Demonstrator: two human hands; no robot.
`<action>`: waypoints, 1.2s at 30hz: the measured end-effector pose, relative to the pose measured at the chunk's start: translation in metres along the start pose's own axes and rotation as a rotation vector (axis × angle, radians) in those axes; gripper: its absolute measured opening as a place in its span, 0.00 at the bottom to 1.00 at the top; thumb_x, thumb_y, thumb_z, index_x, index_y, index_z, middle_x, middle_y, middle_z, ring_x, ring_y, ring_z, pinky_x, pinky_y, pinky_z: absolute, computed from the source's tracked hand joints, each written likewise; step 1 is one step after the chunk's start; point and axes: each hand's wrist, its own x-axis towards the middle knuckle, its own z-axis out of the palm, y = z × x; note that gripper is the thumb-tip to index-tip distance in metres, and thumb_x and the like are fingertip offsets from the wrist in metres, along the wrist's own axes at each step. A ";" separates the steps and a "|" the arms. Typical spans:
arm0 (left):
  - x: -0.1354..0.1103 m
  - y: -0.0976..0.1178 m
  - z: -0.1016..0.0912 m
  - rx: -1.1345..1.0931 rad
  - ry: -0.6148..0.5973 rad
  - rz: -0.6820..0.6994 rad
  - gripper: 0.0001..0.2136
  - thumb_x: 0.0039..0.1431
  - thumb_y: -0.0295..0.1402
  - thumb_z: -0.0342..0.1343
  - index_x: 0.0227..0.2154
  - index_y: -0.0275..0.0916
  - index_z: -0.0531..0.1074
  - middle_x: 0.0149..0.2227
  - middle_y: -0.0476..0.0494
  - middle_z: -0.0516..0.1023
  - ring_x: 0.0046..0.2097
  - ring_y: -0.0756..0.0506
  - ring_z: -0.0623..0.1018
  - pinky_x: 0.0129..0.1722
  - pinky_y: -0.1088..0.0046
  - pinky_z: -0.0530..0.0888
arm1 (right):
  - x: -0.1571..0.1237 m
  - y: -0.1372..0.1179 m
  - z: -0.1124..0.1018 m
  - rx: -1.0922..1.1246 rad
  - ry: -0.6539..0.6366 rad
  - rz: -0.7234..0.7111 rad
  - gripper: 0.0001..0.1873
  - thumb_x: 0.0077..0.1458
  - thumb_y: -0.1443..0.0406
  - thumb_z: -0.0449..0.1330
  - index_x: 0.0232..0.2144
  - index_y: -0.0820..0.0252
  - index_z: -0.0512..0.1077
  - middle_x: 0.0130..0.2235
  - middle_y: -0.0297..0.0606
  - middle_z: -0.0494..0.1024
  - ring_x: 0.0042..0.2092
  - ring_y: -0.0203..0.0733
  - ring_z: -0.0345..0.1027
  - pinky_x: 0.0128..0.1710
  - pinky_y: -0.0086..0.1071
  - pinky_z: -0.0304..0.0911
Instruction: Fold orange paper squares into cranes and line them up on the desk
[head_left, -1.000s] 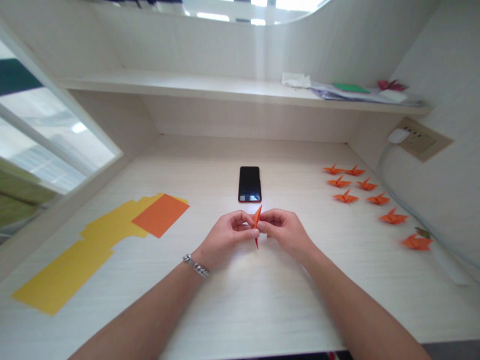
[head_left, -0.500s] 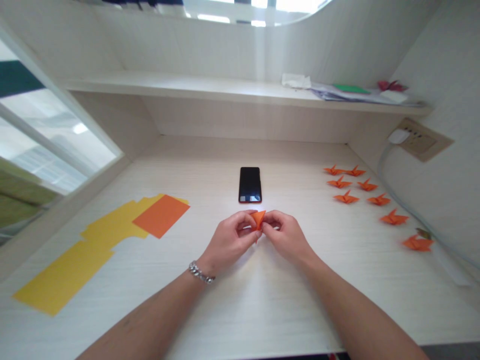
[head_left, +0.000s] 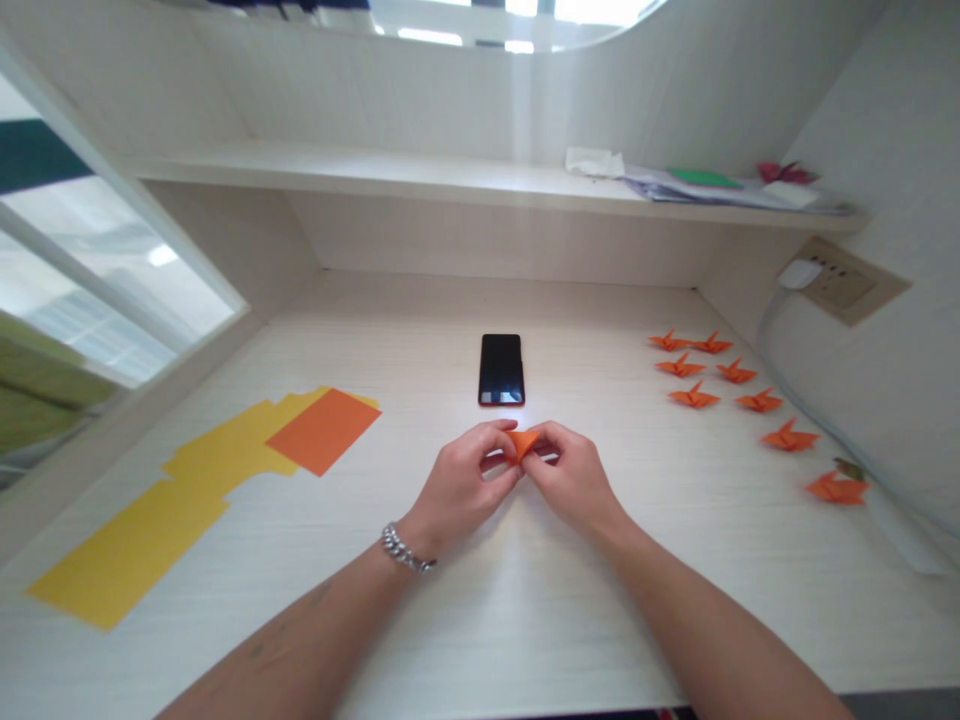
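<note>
A small folded piece of orange origami paper (head_left: 523, 443) is pinched between both hands, above the middle of the desk. My left hand (head_left: 469, 478) grips its left side, thumb below and fingers curled behind. On the other side, my right hand (head_left: 574, 472) closes thumb and fingertips on the paper's right part. Fingers cover much of its lower half, so the exact fold is hidden. Just beyond the hands lies a black phone (head_left: 502, 370), screen up. Several finished orange paper cranes (head_left: 694, 397) stand at the right.
Yellow paper sheets (head_left: 127, 555) spread across the left, with an orange sheet (head_left: 324, 432) on top. A cable (head_left: 772, 330) runs from the wall socket (head_left: 851, 282) down the right edge. Above the desk's back, a shelf (head_left: 360, 172) carries papers (head_left: 720, 188).
The folded orange paper has turned slightly, its upper edge now lying flatter and wider between the fingertips. Both hands have shifted a little to the right.
</note>
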 end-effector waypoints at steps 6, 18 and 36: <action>-0.001 0.001 0.001 -0.099 -0.005 0.004 0.05 0.52 0.27 0.60 0.32 0.37 0.71 0.51 0.37 0.73 0.52 0.41 0.74 0.51 0.64 0.74 | 0.001 0.002 -0.001 0.000 -0.018 -0.019 0.09 0.47 0.72 0.57 0.30 0.58 0.76 0.31 0.35 0.80 0.34 0.41 0.73 0.34 0.31 0.67; 0.011 -0.009 -0.005 -0.644 -0.006 -0.347 0.13 0.54 0.38 0.61 0.37 0.33 0.75 0.36 0.40 0.80 0.40 0.45 0.79 0.47 0.63 0.75 | -0.003 0.002 -0.006 -0.276 0.083 -0.417 0.11 0.54 0.72 0.54 0.35 0.56 0.75 0.37 0.40 0.78 0.41 0.43 0.71 0.44 0.35 0.65; 0.010 -0.004 -0.011 -0.670 -0.102 -0.359 0.14 0.50 0.33 0.65 0.38 0.32 0.77 0.38 0.36 0.81 0.41 0.41 0.80 0.46 0.60 0.75 | 0.000 0.002 0.001 0.203 0.082 -0.075 0.13 0.44 0.74 0.57 0.31 0.58 0.77 0.34 0.37 0.79 0.36 0.42 0.73 0.37 0.33 0.69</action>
